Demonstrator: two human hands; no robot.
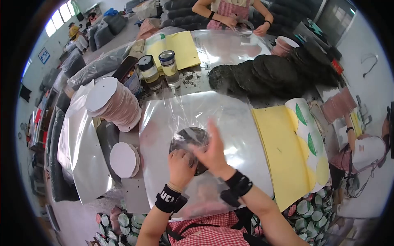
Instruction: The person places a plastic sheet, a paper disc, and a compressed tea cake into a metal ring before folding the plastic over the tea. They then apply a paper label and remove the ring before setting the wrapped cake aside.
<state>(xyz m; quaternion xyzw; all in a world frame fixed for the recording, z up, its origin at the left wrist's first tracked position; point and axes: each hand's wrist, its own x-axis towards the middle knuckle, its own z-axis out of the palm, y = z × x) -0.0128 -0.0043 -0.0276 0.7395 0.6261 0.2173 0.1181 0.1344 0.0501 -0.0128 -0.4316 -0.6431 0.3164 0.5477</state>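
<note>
A dark round cake [189,135], like dried seaweed, lies inside a clear plastic bag [180,110] on a shiny metal sheet [160,143]. My left hand [180,169] has its fingers curled over the near left part of the cake, gripping the bag there. Just to the right, my right hand [214,151] is raised over the cake with thumb and fingers apart, slightly blurred by motion. Both hands hide part of the cake. At the sheet's left edge sits a short stack of white paper discs [125,160].
Several dark cakes [262,74] lie in overlapping rows at the back right. Two lidded jars [170,69] stand behind the bag. A large spool [113,102] is on the left, yellow paper [279,151] with round labels on the right. A person [234,16] works across the table.
</note>
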